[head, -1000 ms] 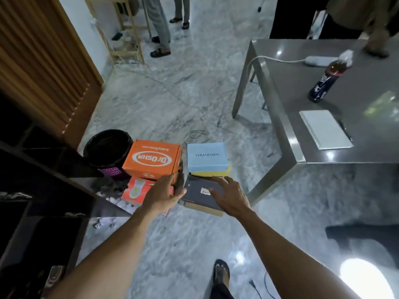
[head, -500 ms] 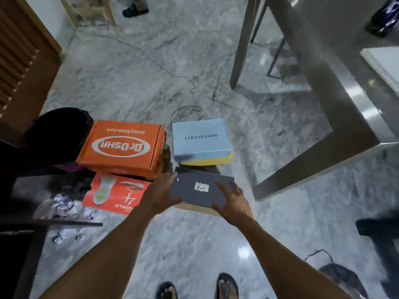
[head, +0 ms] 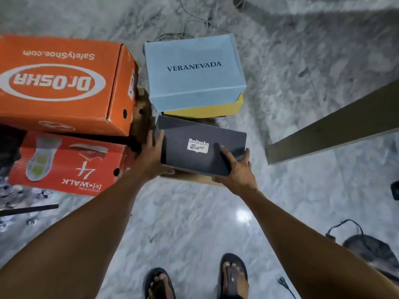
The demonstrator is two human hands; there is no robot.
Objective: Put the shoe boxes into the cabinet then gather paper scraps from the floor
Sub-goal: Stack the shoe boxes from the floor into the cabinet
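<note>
Head view, looking down at the marble floor [head: 194, 223]. Dark grey Onitsuka Tiger box [head: 200, 134], lid on, sits over a tan box [head: 194, 179], of which only the near edge shows; cannot tell whether the two touch. Left hand [head: 151, 158] grips the box's left end, fingers [head: 158, 137] laid together along the side, thumb at the near edge. Right hand [head: 238, 171] grips the right near corner, thumb [head: 224, 155] across the lid, fingers curled round the end. Just beyond: light blue VERANEVADA box [head: 194, 70] stacked on a yellow box [head: 205, 109]. Left: orange Dr.OSHA box [head: 60, 83] stacked on a red e-WALK box [head: 69, 165]. Pale paper scraps [head: 15, 193] on the floor at far left, blurred. Metal table leg [head: 334, 130] slants in at right. Sandalled feet [head: 233, 275] at the near edge.
</note>
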